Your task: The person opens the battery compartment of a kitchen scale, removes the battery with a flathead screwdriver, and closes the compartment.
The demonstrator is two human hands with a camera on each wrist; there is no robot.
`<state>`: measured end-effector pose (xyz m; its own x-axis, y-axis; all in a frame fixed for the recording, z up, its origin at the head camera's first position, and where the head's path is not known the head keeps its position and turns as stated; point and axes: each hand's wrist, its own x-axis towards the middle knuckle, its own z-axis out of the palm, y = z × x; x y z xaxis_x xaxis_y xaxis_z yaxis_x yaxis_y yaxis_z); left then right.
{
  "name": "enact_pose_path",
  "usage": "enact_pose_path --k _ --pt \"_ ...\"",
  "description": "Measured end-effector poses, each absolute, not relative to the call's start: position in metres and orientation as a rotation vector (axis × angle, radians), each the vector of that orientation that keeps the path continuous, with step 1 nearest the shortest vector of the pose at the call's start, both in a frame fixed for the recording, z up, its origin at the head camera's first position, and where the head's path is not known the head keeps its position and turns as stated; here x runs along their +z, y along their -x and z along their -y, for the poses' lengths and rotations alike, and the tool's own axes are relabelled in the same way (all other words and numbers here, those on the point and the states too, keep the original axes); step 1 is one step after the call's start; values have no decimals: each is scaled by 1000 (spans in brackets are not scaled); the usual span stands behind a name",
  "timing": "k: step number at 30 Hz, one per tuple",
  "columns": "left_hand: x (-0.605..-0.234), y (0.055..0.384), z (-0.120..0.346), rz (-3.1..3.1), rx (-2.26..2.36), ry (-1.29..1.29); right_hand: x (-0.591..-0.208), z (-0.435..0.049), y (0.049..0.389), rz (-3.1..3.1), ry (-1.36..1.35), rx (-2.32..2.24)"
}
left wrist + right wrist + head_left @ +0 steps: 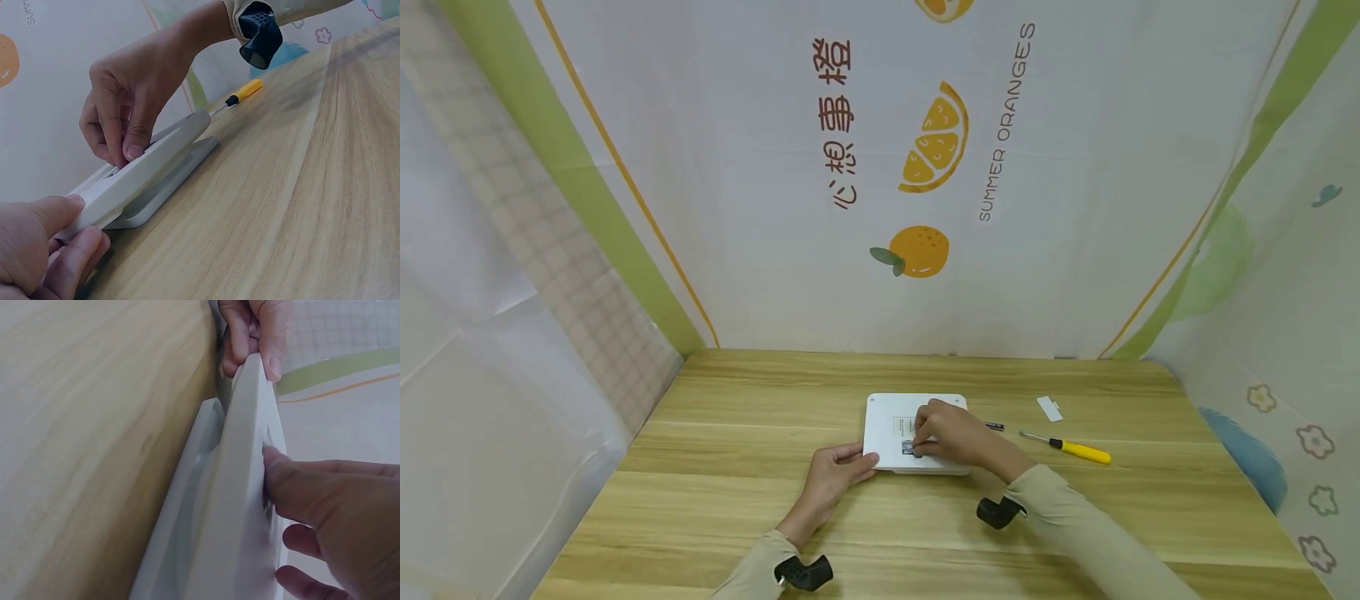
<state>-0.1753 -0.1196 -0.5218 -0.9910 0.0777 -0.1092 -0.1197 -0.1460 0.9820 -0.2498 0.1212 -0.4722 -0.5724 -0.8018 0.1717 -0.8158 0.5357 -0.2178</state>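
A white kitchen scale (887, 412) lies upside down on the table, its small battery compartment (907, 447) uncovered beside a printed label. My left hand (835, 477) grips the near left corner, thumb on top and fingers underneath. In the left wrist view the scale's raised body (150, 150) tilts above a thinner plate (187, 181). Over the compartment my right hand (951, 432) has its thumb and fingers curled together, pinching what looks like a battery, mostly hidden by the fingertips. The right wrist view shows the right thumb (284, 475) pressed into the recess.
Another dark battery (994, 426) lies just right of the scale, partly hidden by the right hand. Farther right are a screwdriver (1082, 452) with a yellow handle and a small white cover (1049, 408). Printed curtains (775, 250) hang behind the wooden table (737, 433).
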Motion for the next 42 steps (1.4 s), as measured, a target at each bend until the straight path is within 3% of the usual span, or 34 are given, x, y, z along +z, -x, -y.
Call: enact_pose_path --k 19,27,42 --pt "-521 175 117 -1998 2272 65 -467 -134 250 2682 -1355 656" --pt "-523 176 119 -2001 2260 73 -462 -161 246 2599 -1179 832" --pt "-523 175 118 -2003 2260 58 -472 -226 245 2592 -946 611"
